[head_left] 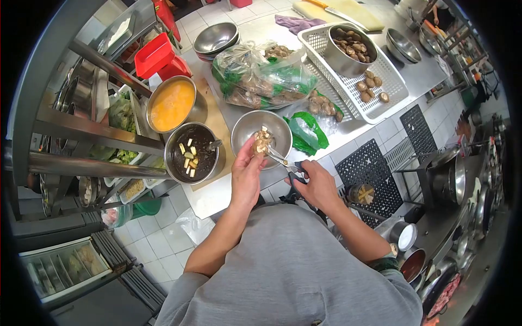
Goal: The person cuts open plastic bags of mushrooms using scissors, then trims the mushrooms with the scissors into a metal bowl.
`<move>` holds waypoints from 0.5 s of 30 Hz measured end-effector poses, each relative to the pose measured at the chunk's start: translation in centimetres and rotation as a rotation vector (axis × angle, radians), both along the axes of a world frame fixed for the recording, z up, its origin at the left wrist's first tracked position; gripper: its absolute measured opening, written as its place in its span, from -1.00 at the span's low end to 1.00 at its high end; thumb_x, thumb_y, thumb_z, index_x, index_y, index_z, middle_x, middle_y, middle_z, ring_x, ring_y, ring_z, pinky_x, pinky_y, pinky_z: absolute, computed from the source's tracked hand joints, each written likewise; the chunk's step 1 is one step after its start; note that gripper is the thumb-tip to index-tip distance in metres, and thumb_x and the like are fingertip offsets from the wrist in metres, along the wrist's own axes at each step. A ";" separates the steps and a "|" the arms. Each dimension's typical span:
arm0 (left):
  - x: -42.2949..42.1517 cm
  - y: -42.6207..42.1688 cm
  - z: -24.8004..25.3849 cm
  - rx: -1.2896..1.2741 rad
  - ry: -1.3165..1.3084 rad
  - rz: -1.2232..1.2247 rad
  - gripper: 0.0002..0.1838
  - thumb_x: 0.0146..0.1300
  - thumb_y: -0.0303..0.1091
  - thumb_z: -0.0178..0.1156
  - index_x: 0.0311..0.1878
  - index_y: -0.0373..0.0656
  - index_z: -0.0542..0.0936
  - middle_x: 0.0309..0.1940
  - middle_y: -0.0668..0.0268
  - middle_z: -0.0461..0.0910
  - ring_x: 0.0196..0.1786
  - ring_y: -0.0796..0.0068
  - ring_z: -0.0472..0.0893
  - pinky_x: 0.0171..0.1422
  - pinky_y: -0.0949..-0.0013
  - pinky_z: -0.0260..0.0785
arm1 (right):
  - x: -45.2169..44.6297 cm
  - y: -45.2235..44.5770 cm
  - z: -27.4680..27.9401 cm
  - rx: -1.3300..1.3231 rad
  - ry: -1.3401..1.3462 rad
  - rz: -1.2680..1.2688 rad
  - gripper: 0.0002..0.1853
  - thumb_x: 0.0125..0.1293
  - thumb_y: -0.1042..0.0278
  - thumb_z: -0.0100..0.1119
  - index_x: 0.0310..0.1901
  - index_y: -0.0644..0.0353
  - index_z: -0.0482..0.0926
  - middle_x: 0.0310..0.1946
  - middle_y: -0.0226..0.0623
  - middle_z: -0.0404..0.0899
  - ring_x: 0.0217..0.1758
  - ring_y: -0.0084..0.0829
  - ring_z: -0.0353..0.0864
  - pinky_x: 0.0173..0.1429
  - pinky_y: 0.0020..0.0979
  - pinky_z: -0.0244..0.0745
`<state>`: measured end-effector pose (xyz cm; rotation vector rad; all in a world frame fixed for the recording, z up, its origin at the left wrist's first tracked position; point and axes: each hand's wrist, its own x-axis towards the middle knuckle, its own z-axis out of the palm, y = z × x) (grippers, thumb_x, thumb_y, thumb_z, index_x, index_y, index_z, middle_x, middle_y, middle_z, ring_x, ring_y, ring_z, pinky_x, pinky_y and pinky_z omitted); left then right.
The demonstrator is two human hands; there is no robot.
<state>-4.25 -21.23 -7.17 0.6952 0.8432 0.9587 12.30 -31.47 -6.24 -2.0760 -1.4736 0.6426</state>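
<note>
My left hand pinches a mushroom over a steel mixing bowl. Through the handles of a pair of scissors go the fingers of my right hand, and the blades reach the mushroom from the right. Small pale pieces show in the bowl near the mushroom, partly hidden by my fingers. Behind the bowl lie clear and green plastic bags of mushrooms. A steel pot of mushrooms stands in a white perforated basket, with several loose mushrooms beside it.
On the left stand a pot of orange liquid and a pot of dark liquid with pale chunks. Stacked steel bowls, a purple cloth and a cutting board with a knife lie farther back. Black floor mats are to the right.
</note>
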 end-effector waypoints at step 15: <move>-1.4 -0.6 -1.4 0.089 0.251 -0.104 -0.59 0.45 -0.43 0.19 0.31 -0.32 0.49 0.05 0.25 0.64 0.01 0.56 0.63 0.18 0.46 0.53 | 1.6 1.2 0.3 -0.076 -0.064 0.128 -0.42 0.08 -0.21 0.47 -0.31 0.24 0.56 -0.38 -0.09 0.61 -0.26 0.00 0.65 -0.21 -0.06 0.52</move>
